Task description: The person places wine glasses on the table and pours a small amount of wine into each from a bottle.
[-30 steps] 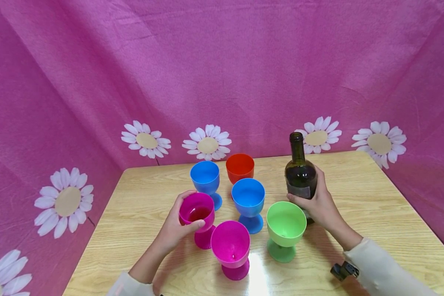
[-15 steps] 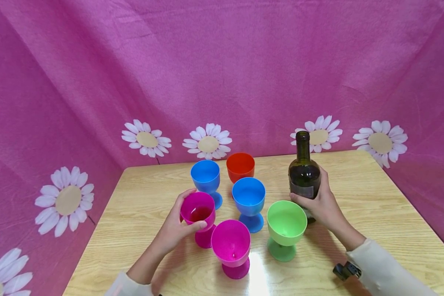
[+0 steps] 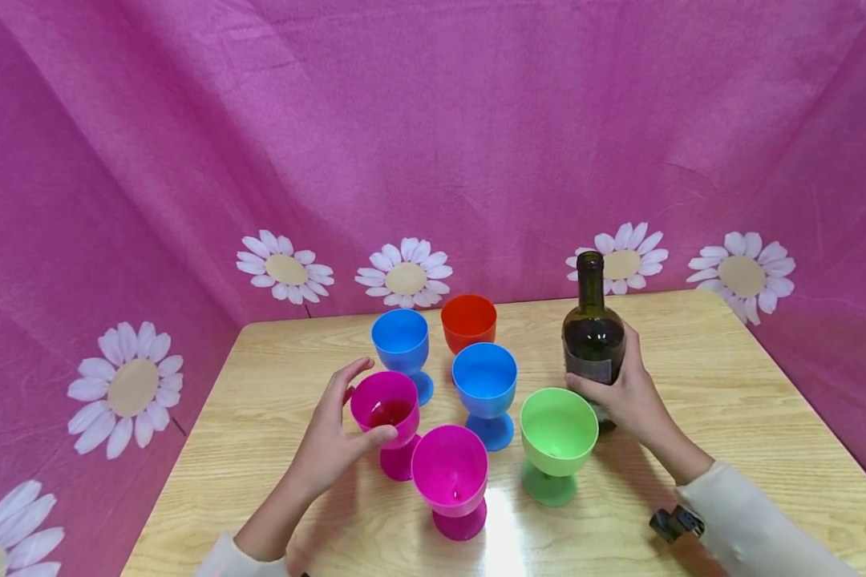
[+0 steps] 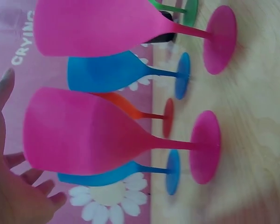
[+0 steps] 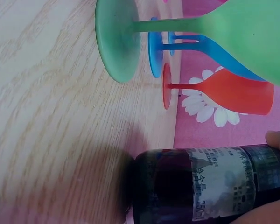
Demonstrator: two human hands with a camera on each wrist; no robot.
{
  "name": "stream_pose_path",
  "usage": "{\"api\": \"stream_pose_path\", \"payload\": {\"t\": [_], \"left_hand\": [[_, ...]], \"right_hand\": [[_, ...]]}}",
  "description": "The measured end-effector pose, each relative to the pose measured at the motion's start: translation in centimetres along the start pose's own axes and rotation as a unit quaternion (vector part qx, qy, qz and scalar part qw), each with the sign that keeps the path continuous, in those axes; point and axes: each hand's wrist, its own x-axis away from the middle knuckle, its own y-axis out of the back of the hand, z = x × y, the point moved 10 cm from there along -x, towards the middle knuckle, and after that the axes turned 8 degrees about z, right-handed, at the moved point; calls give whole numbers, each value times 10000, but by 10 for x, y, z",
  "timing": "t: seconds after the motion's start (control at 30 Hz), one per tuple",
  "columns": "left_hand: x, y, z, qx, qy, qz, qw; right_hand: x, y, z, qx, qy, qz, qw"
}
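Observation:
My left hand (image 3: 326, 447) is spread beside a pink goblet (image 3: 402, 433) that has red liquid in its bowl. In the left wrist view the fingers stand apart from that goblet's (image 4: 88, 133) bowl, and its foot sits on the table. On the right, my right hand (image 3: 626, 398) grips a dark green wine bottle (image 3: 592, 330) round its body; it stands upright. The right wrist view shows the bottle's label (image 5: 221, 182) and its base close to the wood. Left of the bottle is a green goblet (image 3: 559, 437); a second pink goblet (image 3: 450, 473) stands nearer the front.
Two blue goblets (image 3: 484, 381) and a red goblet (image 3: 469, 320) stand behind the pink ones, close together. The wooden table (image 3: 260, 401) runs back to a pink cloth (image 3: 433, 144) with daisies. A small black device (image 3: 674, 525) is at the right sleeve.
My left hand has let go of the pink goblet and drawn slightly left, its fingers spreading. The bottle moved a little right early on, then stayed, with my right hand still holding it.

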Motion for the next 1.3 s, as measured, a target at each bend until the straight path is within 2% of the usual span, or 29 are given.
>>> {"api": "stream_pose_path", "payload": {"t": [0.17, 0.27, 0.37, 0.47, 0.6, 0.73, 0.87, 1.07, 1.2, 1.3], "left_hand": [[11, 13, -30, -562, -661, -676, 9939], [19, 14, -47, -736, -957, -869, 9889], [28, 8, -66, -884, -1225, -862, 9848], [36, -5, -81, -905, -1416, -558, 9842], [43, -29, -90, -753, -1325, 196, 9881], [45, -53, -85, -623, -867, 907, 9901], [45, -72, -78, -734, -519, 1355, 9867], [40, -87, -67, -1030, -180, 1663, 9805], [36, -92, -56, -943, 198, 1664, 9813], [33, -93, -49, -648, 362, 1555, 9850]], "right_hand": [[0, -1, 1, 60, 4, 43, 10000], [-1, -2, 1, 95, 13, 52, 9999], [-2, -3, 0, 107, -1, 71, 9999], [-1, -2, 1, 115, -14, 85, 9999], [-1, -1, 2, 153, -16, 96, 9998], [-2, -2, 0, 204, -44, 110, 9997], [-2, -2, -1, 236, -38, 104, 9997], [-3, -1, -2, 227, 22, 95, 9997], [-2, -1, -2, 229, 4, 93, 9997], [-2, -1, -1, 227, -13, 100, 9997]]}}
